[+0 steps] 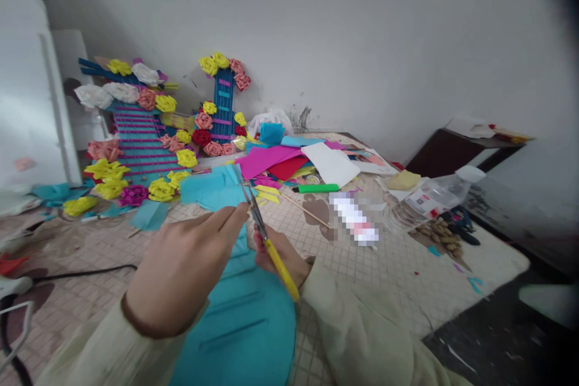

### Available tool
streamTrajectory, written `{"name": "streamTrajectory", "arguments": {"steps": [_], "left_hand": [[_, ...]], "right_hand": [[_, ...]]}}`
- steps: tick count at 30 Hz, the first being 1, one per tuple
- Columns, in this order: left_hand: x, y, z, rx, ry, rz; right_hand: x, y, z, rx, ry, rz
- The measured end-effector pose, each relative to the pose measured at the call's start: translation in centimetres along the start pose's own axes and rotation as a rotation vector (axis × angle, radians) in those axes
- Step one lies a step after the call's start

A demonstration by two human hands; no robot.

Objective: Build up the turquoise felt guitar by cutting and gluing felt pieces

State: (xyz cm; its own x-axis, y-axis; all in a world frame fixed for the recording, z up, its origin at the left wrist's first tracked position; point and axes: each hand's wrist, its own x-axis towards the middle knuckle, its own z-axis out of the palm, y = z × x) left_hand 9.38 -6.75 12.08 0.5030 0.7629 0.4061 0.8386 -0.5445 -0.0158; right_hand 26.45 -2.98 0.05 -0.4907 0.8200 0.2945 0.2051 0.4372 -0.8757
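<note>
Scissors (pixel 270 247), gripped by the right hand (pixel 289 256), slant toward far left, blades (pixel 257 215) beside the bunched left hand (pixel 185 262), whose hold is unclear.

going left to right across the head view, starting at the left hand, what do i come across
Left hand → yellow-handled scissors → green marker → clear plastic bottle.
</note>
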Motion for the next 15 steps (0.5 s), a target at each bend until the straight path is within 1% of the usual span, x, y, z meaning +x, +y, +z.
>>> {"name": "streamTrajectory", "arguments": {"steps": [2, 4, 9, 15], "left_hand": [[-0.06, -0.15, 0.14, 0.027, -0.044, 0.042], [-0.08, -0.27, 0.29, 0.042, -0.062, 0.053], [0.20, -0.29, 0.53, 0.075, -0.098, 0.044], [0.61, -0.25, 0.31, 0.141, -0.161, 0.029]], "right_hand": [[-0.01, -0.20, -0.16, 0.015, -0.008, 0.019], [0.00, -0.40, -0.27, 0.048, -0.013, 0.038], [0.06, -0.25, 0.03, 0.122, -0.027, 0.055], [0.01, -0.49, 0.29, 0.195, -0.024, 0.072]]}}
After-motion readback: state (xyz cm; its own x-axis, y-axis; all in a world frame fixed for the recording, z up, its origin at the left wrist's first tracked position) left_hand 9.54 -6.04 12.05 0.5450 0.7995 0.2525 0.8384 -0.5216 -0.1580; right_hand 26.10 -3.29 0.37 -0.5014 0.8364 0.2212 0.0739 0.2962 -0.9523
